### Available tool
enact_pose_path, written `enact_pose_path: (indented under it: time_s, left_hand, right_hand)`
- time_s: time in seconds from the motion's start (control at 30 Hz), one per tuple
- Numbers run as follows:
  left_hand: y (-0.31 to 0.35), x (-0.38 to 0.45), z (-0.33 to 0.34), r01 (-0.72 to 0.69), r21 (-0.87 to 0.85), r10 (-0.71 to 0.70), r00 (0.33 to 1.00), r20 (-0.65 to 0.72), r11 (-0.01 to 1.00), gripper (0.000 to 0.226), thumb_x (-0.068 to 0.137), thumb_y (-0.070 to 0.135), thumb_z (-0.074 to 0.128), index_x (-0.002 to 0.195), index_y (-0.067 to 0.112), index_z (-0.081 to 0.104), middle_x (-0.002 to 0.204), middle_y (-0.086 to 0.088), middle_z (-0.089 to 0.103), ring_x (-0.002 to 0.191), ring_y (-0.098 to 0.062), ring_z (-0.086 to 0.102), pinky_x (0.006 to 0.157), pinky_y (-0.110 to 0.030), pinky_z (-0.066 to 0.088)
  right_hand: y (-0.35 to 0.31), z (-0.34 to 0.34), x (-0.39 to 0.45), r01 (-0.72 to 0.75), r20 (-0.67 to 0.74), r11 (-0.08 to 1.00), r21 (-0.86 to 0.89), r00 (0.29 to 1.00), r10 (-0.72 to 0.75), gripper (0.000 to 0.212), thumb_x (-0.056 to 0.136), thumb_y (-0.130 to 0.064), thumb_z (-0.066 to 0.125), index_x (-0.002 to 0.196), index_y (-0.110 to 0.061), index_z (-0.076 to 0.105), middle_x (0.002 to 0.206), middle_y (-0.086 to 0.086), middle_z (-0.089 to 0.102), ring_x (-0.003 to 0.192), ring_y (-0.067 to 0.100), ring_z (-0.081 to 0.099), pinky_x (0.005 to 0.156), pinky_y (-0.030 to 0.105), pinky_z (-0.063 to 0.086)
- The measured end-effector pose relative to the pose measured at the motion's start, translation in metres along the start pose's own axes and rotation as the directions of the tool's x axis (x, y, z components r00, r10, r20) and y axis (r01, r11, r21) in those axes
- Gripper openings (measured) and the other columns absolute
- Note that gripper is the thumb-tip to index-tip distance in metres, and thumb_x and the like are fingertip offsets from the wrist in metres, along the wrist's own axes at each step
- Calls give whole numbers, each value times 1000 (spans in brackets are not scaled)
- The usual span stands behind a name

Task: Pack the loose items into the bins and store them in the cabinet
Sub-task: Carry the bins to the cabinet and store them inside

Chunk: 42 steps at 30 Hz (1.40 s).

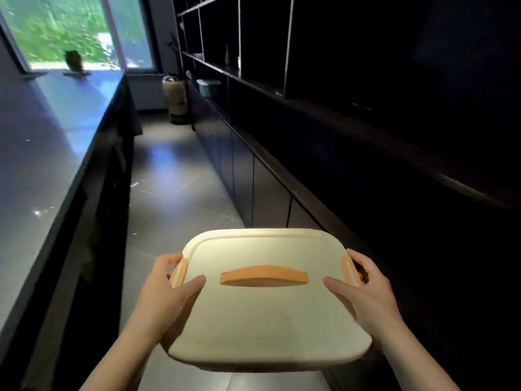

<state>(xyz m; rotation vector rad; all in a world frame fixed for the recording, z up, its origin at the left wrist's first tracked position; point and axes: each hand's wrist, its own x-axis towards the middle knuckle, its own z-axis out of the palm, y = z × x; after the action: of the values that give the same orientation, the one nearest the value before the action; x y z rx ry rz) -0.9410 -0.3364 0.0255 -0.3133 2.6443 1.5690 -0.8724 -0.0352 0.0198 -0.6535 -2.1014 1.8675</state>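
Bin [267, 320], lid on, sits in the air between my left hand [169, 289] and right hand [366, 294], each gripping an orange side clip, thumbs on top. Keep it level, I reckon, heading for the dark cabinet [253, 176] on my right.

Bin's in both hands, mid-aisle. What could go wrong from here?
1. The left hand and right hand grip the lidded bin at its sides, thumbs on the lid, not by the orange top handle; a slip could likely drop it onto the tiled floor.
2. The lower cabinet doors on the right look shut, so one hand may have to let go to open one.
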Motion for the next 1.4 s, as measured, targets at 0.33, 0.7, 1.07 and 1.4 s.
enact_pose_path:
  time_s: [0.33,0.7,1.07,1.4]
  left_hand:
    - [14,137,-40,99,-66,-115,946,-303,993,61,74,36,76,126,35,44,109,2,53,99,-21,55,74,-36,47]
    - [-7,354,-91,173,-104,-200,907,-370,979,63,75,34,76,128,31,43,101,6,49,98,-20,55,72,-35,46]
    - [37,614,-149,51,-78,-69,965,-252,996,64,76,29,76,131,28,43,95,12,52,91,-15,56,65,-29,44]
    - [77,849,-149,24,-69,-42,962,-269,997,66,75,30,77,132,27,44,103,4,54,91,-16,56,62,-25,42]
  right_hand:
    - [-48,149,190,230,332,961,-153,928,-169,65,73,-21,80,124,-35,43,115,-7,49,104,14,48,66,24,39]
    - [-71,343,357,195,433,959,-205,897,-90,65,71,-23,82,123,-38,45,108,-11,49,97,9,50,63,21,41]
    - [-131,491,509,175,260,964,-199,958,-120,69,72,-25,81,129,-38,46,102,-16,47,100,13,52,67,26,44]
    - [-171,619,706,169,279,974,-149,952,-123,66,71,-22,82,127,-35,49,103,-15,51,100,16,55,77,35,50]
